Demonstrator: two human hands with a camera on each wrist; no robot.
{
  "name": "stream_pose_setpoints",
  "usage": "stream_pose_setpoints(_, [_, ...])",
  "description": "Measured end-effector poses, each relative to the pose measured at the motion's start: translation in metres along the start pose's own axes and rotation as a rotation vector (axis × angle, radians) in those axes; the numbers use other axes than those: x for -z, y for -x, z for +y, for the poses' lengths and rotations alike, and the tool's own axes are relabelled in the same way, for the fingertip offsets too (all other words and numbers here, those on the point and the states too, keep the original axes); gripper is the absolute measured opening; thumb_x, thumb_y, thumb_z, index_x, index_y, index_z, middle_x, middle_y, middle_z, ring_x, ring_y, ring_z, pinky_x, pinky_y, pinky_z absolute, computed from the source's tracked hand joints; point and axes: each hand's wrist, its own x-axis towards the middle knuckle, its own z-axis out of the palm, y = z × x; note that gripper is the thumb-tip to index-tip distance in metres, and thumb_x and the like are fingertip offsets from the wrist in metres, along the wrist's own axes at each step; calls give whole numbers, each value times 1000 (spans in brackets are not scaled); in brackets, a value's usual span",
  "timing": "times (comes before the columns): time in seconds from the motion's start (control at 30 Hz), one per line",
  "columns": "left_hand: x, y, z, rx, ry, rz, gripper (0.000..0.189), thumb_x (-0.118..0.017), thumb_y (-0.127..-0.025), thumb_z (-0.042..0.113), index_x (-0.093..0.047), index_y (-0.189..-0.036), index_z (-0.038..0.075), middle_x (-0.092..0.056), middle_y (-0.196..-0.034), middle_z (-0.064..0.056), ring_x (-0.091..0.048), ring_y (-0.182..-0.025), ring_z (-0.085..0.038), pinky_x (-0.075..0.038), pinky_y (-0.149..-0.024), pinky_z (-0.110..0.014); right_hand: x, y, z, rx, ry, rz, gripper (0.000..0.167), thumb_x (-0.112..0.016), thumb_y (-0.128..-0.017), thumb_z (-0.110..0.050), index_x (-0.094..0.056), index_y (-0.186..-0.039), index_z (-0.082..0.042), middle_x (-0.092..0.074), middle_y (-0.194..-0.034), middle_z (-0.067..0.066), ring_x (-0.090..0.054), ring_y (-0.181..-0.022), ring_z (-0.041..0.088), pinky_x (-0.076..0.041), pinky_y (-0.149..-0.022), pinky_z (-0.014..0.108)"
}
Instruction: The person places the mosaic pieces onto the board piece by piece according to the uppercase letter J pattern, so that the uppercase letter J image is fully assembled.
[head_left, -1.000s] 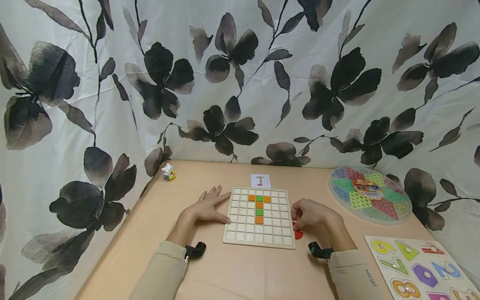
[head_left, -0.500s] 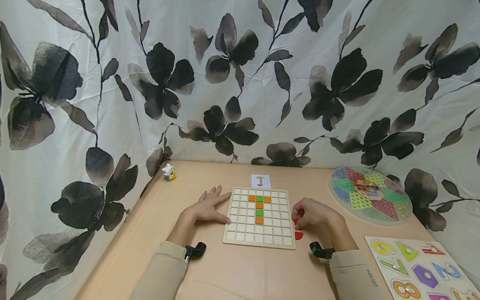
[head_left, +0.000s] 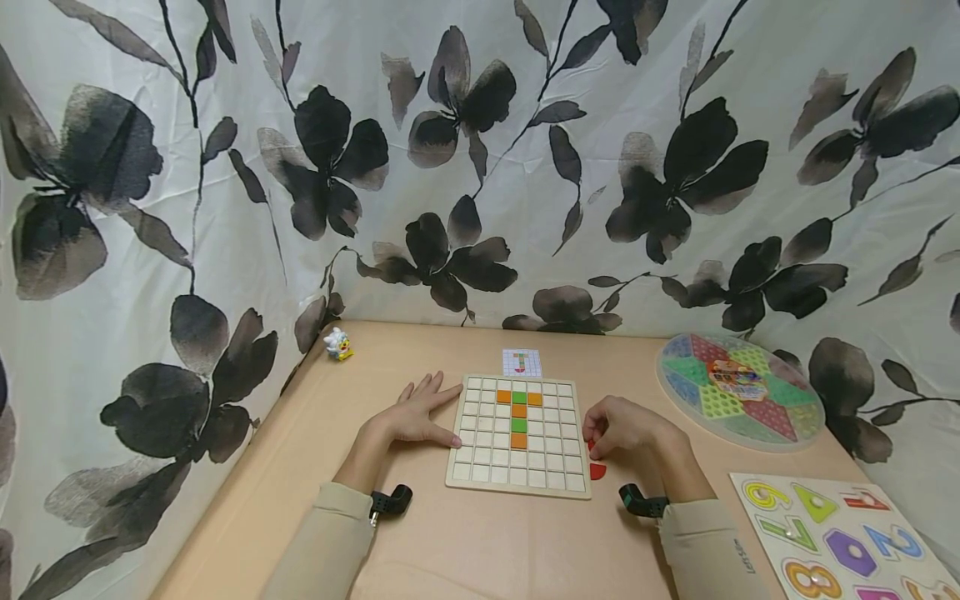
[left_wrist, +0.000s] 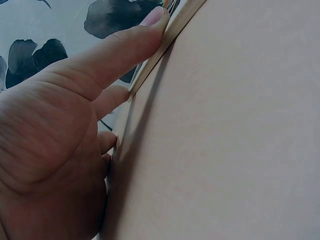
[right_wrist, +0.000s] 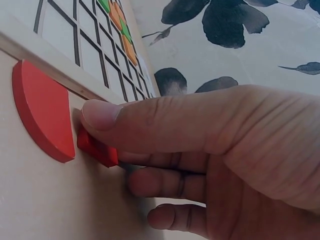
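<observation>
A square wooden grid board (head_left: 480, 477) lies mid-table, with several orange and green squares set in a T shape among white cells. Along its left edge my left hand (head_left: 408, 417) is spread, the thumb touching the rim; the left wrist view shows straight fingers against the board's side (left_wrist: 172, 32). By the right edge, my right hand (head_left: 630, 427) pinches a small red piece (right_wrist: 98, 150) between thumb and index finger, its shape mostly hidden by the thumb. Close below it, a red quarter-round piece (right_wrist: 44, 110) lies flat beside the board.
A small card with a coloured figure on a grid (head_left: 521, 362) lies behind the board. At the back left stands a little toy figure (head_left: 338, 343). A round star-patterned game board (head_left: 738, 392) and a number-and-shape puzzle board (head_left: 813, 508) occupy the right side.
My right hand has shifted slightly rightward, and the pinched red piece now shows apart from the quarter-round piece below it. My left hand has stayed in place.
</observation>
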Motion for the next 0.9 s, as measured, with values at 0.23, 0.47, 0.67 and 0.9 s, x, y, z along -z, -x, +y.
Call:
stream_pose_setpoints(0.23, [-1,0,-1,-2,-15,3,107,-83,-78,61,-32,-165,25,-1,-175,-21,5,-163,-40,7,-130,-60,-1,-1,1,-15,-11,0,19,-89,-77,-4,-73,-86,-6,-63,-72,1,-55,-69,16,-44,-61,27])
stream_pose_setpoints(0.47, [-2,0,0,-4,-16,9,107,-84,-78,61,-33,-165,25,-2,-175,-22,5,-162,-40,7,-130,-60,-1,-1,3,-7,-21,-12,18,-88,-77,-5,-72,-86,-6,-63,-73,1,-55,-69,15,-44,-61,25])
stream_pose_setpoints(0.67, [-2,-1,0,-6,-18,10,107,-83,-78,61,-33,-165,25,-2,-175,-22,5,-162,-40,6,-129,-61,-1,-2,3,4,-6,-12,18,-88,-78,-6,-71,-86,-6,-62,-73,1,-56,-70,16,-43,-61,24])
stream_pose_setpoints(0.9, [-3,0,-1,-6,-22,8,107,-83,-77,62,-33,-165,26,-1,-175,-20,5,-163,-39,7,-130,-60,-2,-2,3,31,-29,-20,20,-88,-77,-2,-71,-87,-4,-62,-73,2,-55,-70,17,-44,-60,25])
